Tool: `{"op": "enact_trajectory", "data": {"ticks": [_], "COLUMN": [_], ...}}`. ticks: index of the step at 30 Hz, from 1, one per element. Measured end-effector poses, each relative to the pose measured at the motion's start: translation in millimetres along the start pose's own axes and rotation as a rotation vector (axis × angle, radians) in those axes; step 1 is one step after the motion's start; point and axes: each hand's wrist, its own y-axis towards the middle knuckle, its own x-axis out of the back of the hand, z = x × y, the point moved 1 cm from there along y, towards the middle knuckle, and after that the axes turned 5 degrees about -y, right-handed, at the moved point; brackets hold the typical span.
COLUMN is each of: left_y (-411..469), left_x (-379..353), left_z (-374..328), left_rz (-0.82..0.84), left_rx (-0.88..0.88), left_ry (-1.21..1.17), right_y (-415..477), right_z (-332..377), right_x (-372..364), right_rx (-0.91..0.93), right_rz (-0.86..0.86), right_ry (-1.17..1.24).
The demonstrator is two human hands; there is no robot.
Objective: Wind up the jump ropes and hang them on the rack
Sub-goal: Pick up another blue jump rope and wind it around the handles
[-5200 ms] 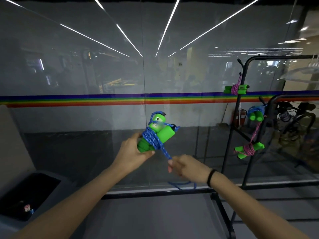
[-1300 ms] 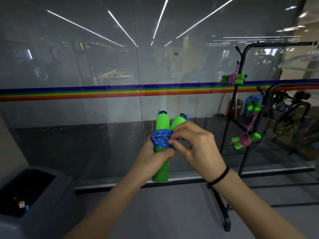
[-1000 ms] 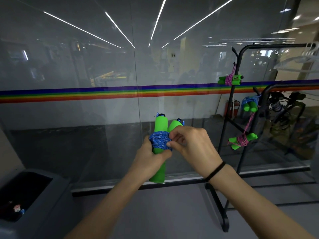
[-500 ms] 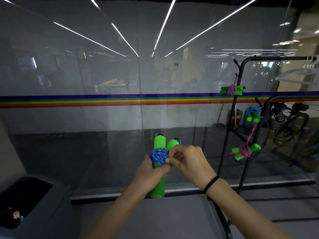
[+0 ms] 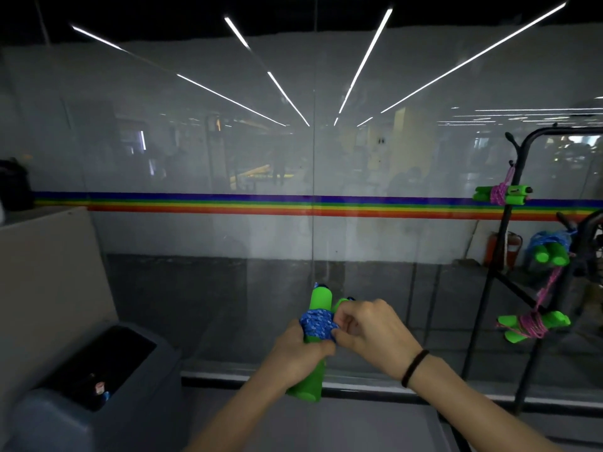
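Before the glass wall (image 5: 195, 158), the left hand (image 5: 298, 353) grips the green handles (image 5: 321, 296) and the right hand (image 5: 372, 331) pinches the wound blue rope (image 5: 316, 322), not yet hung; three bundles (image 5: 501, 199) already hang on the rack (image 5: 567, 130).

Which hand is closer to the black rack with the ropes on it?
Right. The right hand pinches the blue rope on the side toward the rack, apart from it. The left hand grips the green handles, farther left.

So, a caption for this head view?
Left hand grips green handles, right hand pinches the blue rope wound round them, beside a rack.
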Motion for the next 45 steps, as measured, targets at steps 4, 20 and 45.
{"op": "enact_trajectory", "data": {"ticks": [4, 20, 45], "left_y": [-3, -16, -35], "left_x": [7, 26, 17], "left_z": [1, 3, -11], "left_rz": [-0.003, -0.028, 0.339], "left_rx": [0.031, -0.04, 0.078], "left_ry": [-0.065, -0.19, -0.677], "right_y": [6, 7, -10], "right_z": [11, 22, -11], "right_x": [-11, -22, 16], "right_rx": [-0.014, -0.079, -0.316], "right_rz": [-0.05, -0.056, -0.333], "right_ry": [-0.022, 0.425, 1.094]}}
